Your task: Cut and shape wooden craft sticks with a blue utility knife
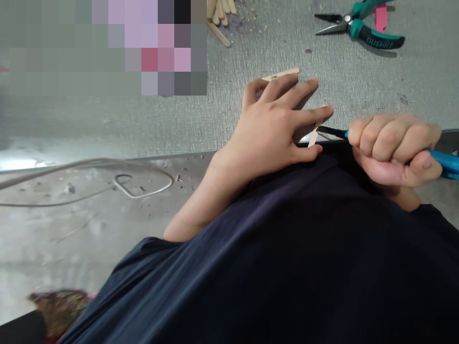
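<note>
My left hand (272, 119) lies palm down at the table's near edge, fingers spread. Its index finger and thumb rest at the two ends of a pale wooden stick (313, 138). A second wooden stick (287, 73) sits under its other fingertips. Closed in a fist, my right hand (396, 148) grips a blue-handled cutter (444, 164). The cutter's dark blade (333, 132) points left and its tip touches the first stick between my left thumb and index finger.
Pliers (358, 26) with green and black handles lie at the back right, over a pink piece (381, 18). Several wooden sticks (220, 14) are piled at the back. A cable (71, 165) and bent wire (143, 195) show at the left, below the table edge.
</note>
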Demonstrator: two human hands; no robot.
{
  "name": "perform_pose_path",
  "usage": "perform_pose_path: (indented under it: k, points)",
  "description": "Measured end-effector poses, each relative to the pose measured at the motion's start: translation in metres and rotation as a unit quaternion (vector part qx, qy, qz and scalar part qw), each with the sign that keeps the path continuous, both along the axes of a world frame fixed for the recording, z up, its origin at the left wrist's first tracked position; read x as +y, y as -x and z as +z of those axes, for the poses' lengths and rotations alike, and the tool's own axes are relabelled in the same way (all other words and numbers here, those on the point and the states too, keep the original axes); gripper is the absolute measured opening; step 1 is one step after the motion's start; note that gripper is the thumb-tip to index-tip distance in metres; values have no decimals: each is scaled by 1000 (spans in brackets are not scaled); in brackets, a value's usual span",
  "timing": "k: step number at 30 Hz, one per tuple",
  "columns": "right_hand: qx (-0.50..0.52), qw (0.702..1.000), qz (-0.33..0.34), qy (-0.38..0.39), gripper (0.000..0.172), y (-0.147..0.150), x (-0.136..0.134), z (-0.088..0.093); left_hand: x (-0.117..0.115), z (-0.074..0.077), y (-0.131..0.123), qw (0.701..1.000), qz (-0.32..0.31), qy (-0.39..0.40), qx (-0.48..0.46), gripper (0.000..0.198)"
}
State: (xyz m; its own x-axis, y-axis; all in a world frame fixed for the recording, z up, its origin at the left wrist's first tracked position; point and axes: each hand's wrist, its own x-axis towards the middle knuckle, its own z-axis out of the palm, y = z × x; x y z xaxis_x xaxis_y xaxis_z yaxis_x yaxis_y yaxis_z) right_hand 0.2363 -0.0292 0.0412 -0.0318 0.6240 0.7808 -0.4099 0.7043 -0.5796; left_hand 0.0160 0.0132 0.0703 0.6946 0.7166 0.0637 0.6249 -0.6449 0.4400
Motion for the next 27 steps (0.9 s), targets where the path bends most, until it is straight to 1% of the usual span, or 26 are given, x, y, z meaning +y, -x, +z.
perform_pose_path:
  k: [2,4,7,10,12,15,17,18,21,23,24,27]
  points:
    - [7,1000,-17,4,61,2,0,-6,0,0,0,1000,1,-5,-1,64]
    - [37,999,-20,-23,59,4,2,-12,1,-2,1,1000,-3,-12,10,67]
    - [80,994,-4,-68,54,8,6,-18,3,-4,2,1000,-3,-9,11,68]
    - [81,993,14,-83,53,10,7,-17,3,-5,4,1000,1,0,-14,65]
    - [53,996,20,-74,54,10,4,-13,3,-5,4,1000,-1,1,-19,65]
    - [-10,1000,11,-10,59,8,-3,-2,3,-5,4,1000,-4,2,-16,65]
    - [-24,999,-10,22,63,5,-5,8,3,-6,5,1000,-6,-1,-15,64]
    - [-18,999,-20,18,64,3,-5,14,3,-6,5,1000,-5,-3,-15,63]
    - [-13,998,-46,-38,66,-5,-4,28,3,-7,5,1000,-8,-9,-12,63]
    - [-24,996,-63,-59,66,-9,-3,34,3,-7,6,1000,-15,-9,-9,69]
    - [-31,996,-70,-52,67,-10,-2,35,3,-6,6,1000,-19,-8,-9,73]
    - [-23,996,-83,5,70,-7,1,32,3,-3,7,1000,-22,1,-20,90]
